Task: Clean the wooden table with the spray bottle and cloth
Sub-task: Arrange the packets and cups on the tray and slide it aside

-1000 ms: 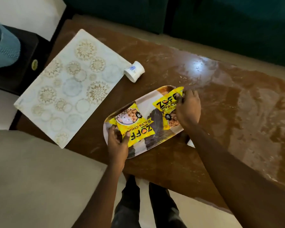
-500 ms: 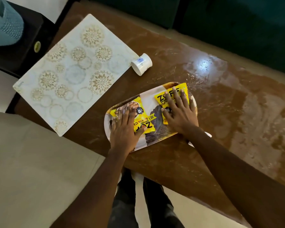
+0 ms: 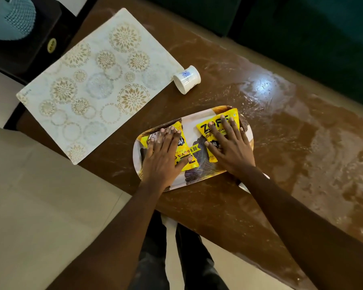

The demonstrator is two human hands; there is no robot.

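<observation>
Head view. The left hand [image 3: 164,158] lies palm down on the left yellow packet [image 3: 190,159]. Its grip is apart: fingers straight and side by side, pressing flat, curled round nothing. The right hand [image 3: 232,150] does the same on the right yellow packet [image 3: 205,127], with its fingers spread a little wider.

Both packets lie flat in an oval patterned tray [image 3: 191,127], side by side and just apart. The tray sits on the wooden table [image 3: 281,143], near its front edge. The brown top is glossy, with pale smeared streaks across the right half and a bright glare spot beyond the tray.

A white cup [image 3: 187,79] with a blue mark lies on its side between the tray and the corner of a pale floral placemat [image 3: 96,86] on the table's left end. A small white scrap [image 3: 244,186] shows at the table edge beside the right forearm; cannot tell what it is.

Against earlier frames:
- One second ago, each hand pinched a packet by its edge, the left packet tilted up off the tray.
- Half a second ago, both palms were already flat on the packets.
- Since then the hands, packets, tray, cup and placemat have barely shifted.
</observation>
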